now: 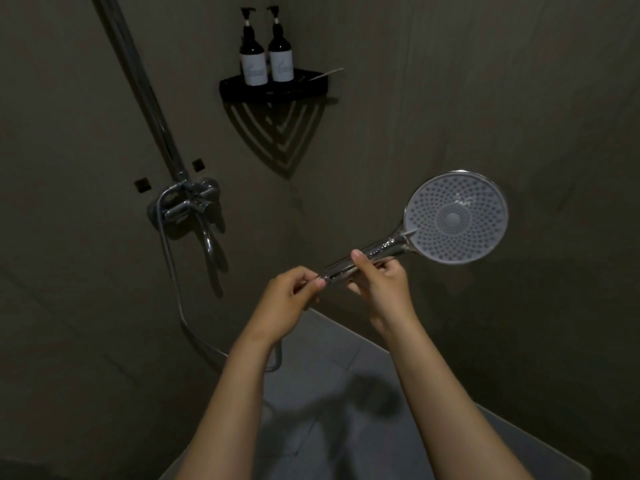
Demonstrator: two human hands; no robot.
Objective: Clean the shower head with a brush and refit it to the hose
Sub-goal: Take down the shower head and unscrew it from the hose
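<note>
1. Mid-stall, before dark wall: gripping shower head (455,218) by its handle w/ right hand (381,278), wrapping fingers round chrome stem & laying thumb on top. Held up well clear of floor (329,358), tilted, showing nozzle face to camera.
2. Pinching w/ left hand (291,292) at foot of handle, thumb & fingertips pressed on what looks like hose end fitting. Cannot tell whether threaded on or just offered up, since hidden under that grip.
3. Tracing hose (170,258): down from mixer tap (188,206), looping low, then up behind left forearm toward the pinch. Judging refit step as the 1 in hand.
4. Checking nozzle face: pale, even, no obvious grime, few bright specks near centre, maybe droplets. Prob. brushing done, tho unprovable from 1 view.
5. No brush in either grip. Spotting only a thin stick (327,74) on corner shelf (273,90) beside 2 bottles (266,58); too small to call.
6. Left to do, by est.: finish tightening fitting, check for leaks, hang back on riser rail (138,74).
</note>
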